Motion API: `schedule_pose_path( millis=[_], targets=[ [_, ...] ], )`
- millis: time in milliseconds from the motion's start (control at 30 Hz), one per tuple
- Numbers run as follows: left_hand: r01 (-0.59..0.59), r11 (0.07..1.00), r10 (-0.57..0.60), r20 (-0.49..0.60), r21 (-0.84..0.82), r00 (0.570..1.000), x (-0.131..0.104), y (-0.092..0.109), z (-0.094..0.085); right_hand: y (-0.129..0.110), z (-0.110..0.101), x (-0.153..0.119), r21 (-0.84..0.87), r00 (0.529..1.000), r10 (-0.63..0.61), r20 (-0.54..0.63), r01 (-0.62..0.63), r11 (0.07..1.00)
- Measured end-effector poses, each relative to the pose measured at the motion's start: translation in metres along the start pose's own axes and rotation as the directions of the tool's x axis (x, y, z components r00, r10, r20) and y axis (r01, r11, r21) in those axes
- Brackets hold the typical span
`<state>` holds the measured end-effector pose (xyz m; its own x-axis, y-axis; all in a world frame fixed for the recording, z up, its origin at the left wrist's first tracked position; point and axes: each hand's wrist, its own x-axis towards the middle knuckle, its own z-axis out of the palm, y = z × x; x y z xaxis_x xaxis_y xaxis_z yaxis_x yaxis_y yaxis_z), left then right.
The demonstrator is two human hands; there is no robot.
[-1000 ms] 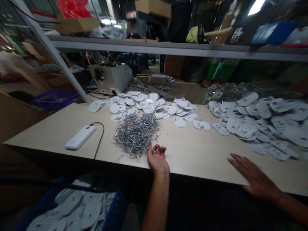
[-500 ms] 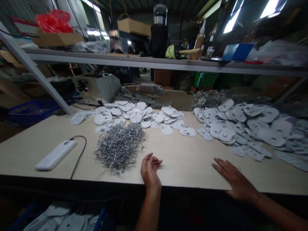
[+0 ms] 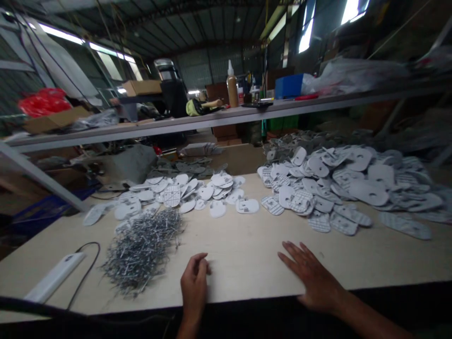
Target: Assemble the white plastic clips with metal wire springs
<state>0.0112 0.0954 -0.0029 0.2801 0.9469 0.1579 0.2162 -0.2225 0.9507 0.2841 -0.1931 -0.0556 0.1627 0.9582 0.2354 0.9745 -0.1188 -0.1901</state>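
**Left hand (image 3: 194,281) half curled, right hand (image 3: 313,278) spread over the tabletop (image 3: 243,247)**

At your far left, a red plastic bag (image 3: 44,102) sits in a cardboard tray (image 3: 58,119) on the raised shelf (image 3: 176,126), with a blue crate (image 3: 49,212) lower down, beyond the table's end. On the table's left part lies a white, bar-shaped device (image 3: 54,278), a dark cable (image 3: 98,254) looping from its far end.

Next comes the tangled heap of thin metal pins (image 3: 141,254), its far side close against the nearest white pieces. Your left hand is just right of this heap, apart from it, near the front edge. Its fingers are bent loosely inward; you cannot tell from this view whether anything small is inside the curl.

Behind, in the middle, the smaller pile of flat, rounded white pieces (image 3: 197,192) spreads along the back of the table. Above it on the shelf stand a pointed-tip bottle (image 3: 232,89) and, further right, a blue box (image 3: 289,87).

Your right hand is palm down, fingers fanned and pointing forward and left, its grip released. The larger pile of white pieces (image 3: 335,183) lies beyond it, filling the back right, well apart from your fingertips. Clear plastic wrapping (image 3: 356,77) lies on the shelf overhead.
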Motion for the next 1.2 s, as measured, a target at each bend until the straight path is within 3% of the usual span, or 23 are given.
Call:
schedule_pose_path(
  millis=[167,267,333,400,500,600,667,867,1000,1200],
  targets=[
    [-0.106,0.97,0.107,0.011,0.217,0.994,-0.005,0.003,0.002,-0.001,0.002,0.002,0.154,0.999,0.043,0.02,-0.046,0.987],
    [-0.195,0.907,0.185,0.061,0.372,0.981,-0.003,0.002,-0.003,0.005,-0.015,0.004,0.324,0.992,0.013,0.123,-0.053,0.945],
    [-0.248,0.846,0.228,0.1,0.472,0.968,0.002,0.0,-0.01,0.019,-0.035,0.008,0.422,0.996,0.003,0.093,-0.042,0.905],
    [-0.28,0.779,0.26,0.116,0.561,0.959,0.005,-0.002,-0.018,0.044,-0.057,0.016,0.403,0.996,0.052,-0.077,-0.017,0.915],
    [-0.333,0.668,0.327,0.14,0.666,0.935,0.003,-0.004,-0.02,0.1,-0.08,0.04,0.18,0.939,0.061,-0.339,0.001,0.984],
    [-0.403,0.577,0.396,0.187,0.711,0.899,-0.004,-0.003,-0.012,0.155,-0.079,0.07,0.019,0.91,0.058,-0.41,-0.055,0.998],
    [-0.413,0.557,0.413,0.191,0.721,0.89,-0.008,-0.001,-0.005,0.177,-0.068,0.084,-0.03,0.913,0.051,-0.405,-0.069,0.997],
    [-0.38,0.541,0.361,0.201,0.75,0.911,-0.012,0.005,0.002,0.175,-0.045,0.08,-0.02,0.895,0.049,-0.443,-0.064,0.998],
    [-0.345,0.54,0.33,0.184,0.768,0.926,-0.014,0.005,0.004,0.179,-0.046,0.072,0.02,0.872,0.023,-0.489,-0.016,1.0],
    [-0.315,0.567,0.299,0.167,0.761,0.94,-0.017,0.003,0.006,0.196,-0.053,0.072,0.026,0.797,0.054,-0.602,-0.048,0.999]
  ],
)
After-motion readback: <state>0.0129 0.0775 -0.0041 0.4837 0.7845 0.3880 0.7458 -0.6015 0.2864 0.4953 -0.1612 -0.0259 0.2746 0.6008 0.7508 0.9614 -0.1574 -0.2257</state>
